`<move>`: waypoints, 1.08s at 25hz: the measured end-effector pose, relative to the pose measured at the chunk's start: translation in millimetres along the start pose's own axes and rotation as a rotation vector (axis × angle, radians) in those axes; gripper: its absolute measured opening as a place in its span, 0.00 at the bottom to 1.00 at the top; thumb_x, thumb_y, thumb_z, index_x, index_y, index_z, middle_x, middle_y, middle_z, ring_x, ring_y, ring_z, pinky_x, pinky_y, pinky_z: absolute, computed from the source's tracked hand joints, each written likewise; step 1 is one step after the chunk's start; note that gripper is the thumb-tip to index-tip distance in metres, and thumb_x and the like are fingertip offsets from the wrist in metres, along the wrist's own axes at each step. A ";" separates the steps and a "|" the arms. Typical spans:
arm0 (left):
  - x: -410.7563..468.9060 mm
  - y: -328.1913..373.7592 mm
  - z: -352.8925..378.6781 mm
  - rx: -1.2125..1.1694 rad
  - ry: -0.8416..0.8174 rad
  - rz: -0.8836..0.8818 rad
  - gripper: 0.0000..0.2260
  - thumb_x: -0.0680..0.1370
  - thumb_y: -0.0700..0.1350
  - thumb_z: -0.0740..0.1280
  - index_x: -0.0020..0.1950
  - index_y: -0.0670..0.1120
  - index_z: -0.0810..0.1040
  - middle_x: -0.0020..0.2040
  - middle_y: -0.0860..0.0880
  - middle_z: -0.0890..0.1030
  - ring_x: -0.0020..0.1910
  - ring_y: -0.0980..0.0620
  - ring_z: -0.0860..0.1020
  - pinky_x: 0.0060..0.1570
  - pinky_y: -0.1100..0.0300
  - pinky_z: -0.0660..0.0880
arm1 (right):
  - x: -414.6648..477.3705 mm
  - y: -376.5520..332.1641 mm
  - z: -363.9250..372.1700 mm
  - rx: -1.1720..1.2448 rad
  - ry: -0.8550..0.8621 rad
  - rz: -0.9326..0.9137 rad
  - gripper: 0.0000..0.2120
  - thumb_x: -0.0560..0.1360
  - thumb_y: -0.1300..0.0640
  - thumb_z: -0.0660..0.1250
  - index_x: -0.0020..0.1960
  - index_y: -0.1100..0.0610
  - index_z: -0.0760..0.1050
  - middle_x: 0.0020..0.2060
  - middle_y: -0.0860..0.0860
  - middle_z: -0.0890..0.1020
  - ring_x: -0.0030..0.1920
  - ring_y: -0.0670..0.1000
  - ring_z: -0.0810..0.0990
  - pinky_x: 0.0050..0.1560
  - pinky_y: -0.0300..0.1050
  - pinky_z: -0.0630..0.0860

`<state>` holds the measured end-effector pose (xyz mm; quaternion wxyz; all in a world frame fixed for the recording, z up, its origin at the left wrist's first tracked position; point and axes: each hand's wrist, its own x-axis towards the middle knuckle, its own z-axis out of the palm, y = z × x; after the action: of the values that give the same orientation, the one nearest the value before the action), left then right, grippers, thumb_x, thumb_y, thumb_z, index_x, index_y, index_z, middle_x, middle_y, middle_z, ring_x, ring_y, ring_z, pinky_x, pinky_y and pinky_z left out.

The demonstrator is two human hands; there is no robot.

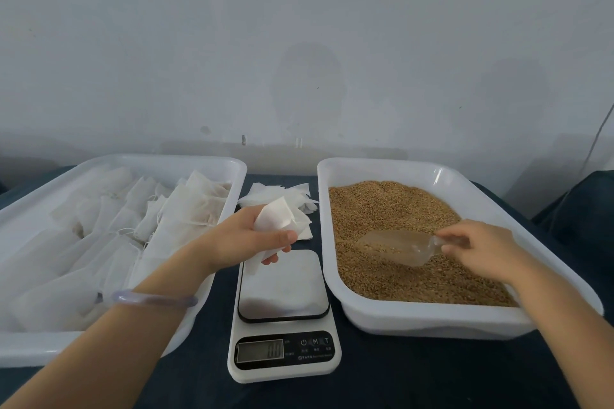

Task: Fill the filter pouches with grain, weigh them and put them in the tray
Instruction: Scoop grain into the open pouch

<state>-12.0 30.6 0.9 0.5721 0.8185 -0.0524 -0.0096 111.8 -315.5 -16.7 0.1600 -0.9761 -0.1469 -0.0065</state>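
My left hand [247,236] grips an empty white filter pouch [275,217] above the far edge of the kitchen scale [282,315], whose steel platform is bare. My right hand [481,249] pinches the handle of a clear plastic scoop [398,247] that lies on the brown grain [392,209] in the right white tray [432,319]. The left white tray [229,166] holds several filled pouches [186,209] with strings. A small pile of empty pouches [282,192] lies on the dark cloth between the two trays.
The table is covered with a dark blue cloth [398,375]. A pale wall stands close behind the trays. A dark object [584,202] sits at the far right edge, with a thin cable [598,136] running up the wall.
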 end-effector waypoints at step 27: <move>55.4 24.1 113.2 0.109 0.295 0.091 0.14 0.72 0.50 0.73 0.53 0.50 0.73 0.43 0.51 0.78 0.41 0.49 0.78 0.43 0.50 0.77 | -52.1 3.2 -80.1 0.358 0.162 -0.124 0.17 0.72 0.55 0.70 0.49 0.31 0.78 0.48 0.33 0.81 0.54 0.36 0.76 0.62 0.45 0.69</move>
<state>32.7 -88.9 -13.1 0.5280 0.8377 -0.0052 0.1395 65.7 -358.4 55.2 0.3415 -0.9174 -0.1923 -0.0685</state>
